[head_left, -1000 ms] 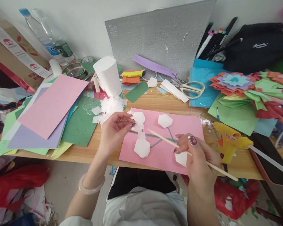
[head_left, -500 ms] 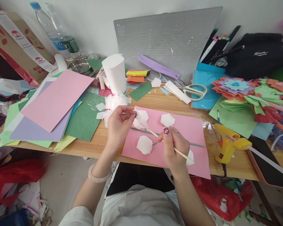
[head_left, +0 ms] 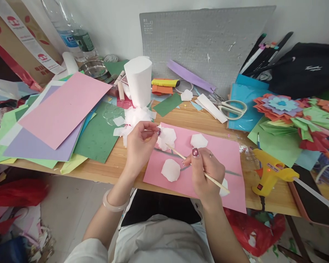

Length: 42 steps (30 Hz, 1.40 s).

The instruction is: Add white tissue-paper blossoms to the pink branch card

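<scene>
A pink sheet of paper (head_left: 222, 153) with grey-green painted lines lies at the table's front edge. Several white paper shapes rest on it, among them a white octagon (head_left: 170, 170) at the lower left. My left hand (head_left: 142, 146) pinches the edge of a layered white paper flower (head_left: 167, 137) at the sheet's upper left. In my right hand (head_left: 207, 171) is a thin wooden stick (head_left: 216, 182), held like a pencil. Its tip touches or nearly touches the flower's lower edge. Another white octagon (head_left: 199, 140) sits above my right hand.
Left lies a stack of coloured paper (head_left: 64, 109). A white paper roll (head_left: 138, 80) stands behind my left hand. Scissors (head_left: 233, 109) lie further back, before a grey cutting mat (head_left: 208, 47). A yellow glue gun (head_left: 268, 170), a phone (head_left: 314, 193) and paper flowers (head_left: 276, 106) are on the right.
The view has shifted slightly. The stick's tip has moved a little away from the flower's middle toward its lower edge. My left hand keeps its pinch on the flower.
</scene>
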Each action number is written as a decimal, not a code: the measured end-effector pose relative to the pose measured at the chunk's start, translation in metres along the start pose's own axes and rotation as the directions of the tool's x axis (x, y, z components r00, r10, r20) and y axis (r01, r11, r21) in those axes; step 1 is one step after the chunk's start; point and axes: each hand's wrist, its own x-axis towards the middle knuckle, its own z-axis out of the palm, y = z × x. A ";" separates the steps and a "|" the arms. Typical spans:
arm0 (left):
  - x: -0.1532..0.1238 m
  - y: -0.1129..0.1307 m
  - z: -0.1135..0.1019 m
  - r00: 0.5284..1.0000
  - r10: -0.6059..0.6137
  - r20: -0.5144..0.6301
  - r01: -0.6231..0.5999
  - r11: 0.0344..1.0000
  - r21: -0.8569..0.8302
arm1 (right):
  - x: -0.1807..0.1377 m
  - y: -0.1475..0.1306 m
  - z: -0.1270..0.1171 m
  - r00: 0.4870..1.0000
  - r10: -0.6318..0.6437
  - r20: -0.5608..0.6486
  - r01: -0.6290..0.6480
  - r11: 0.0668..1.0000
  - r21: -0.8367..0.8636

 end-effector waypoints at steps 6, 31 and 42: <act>0.004 0.000 0.003 1.000 -0.004 0.002 0.004 1.000 -0.024 | 0.000 -0.004 -0.001 0.997 -0.057 -0.048 0.057 0.998 0.004; 0.009 -0.013 0.008 1.000 0.000 0.006 0.000 1.000 0.008 | 0.001 -0.001 -0.004 0.992 -0.081 -0.096 0.079 0.997 -0.025; -0.002 -0.007 0.002 1.000 -0.013 -0.028 0.012 1.000 -0.009 | 0.003 0.002 0.001 0.998 -0.059 -0.035 0.056 0.995 -0.079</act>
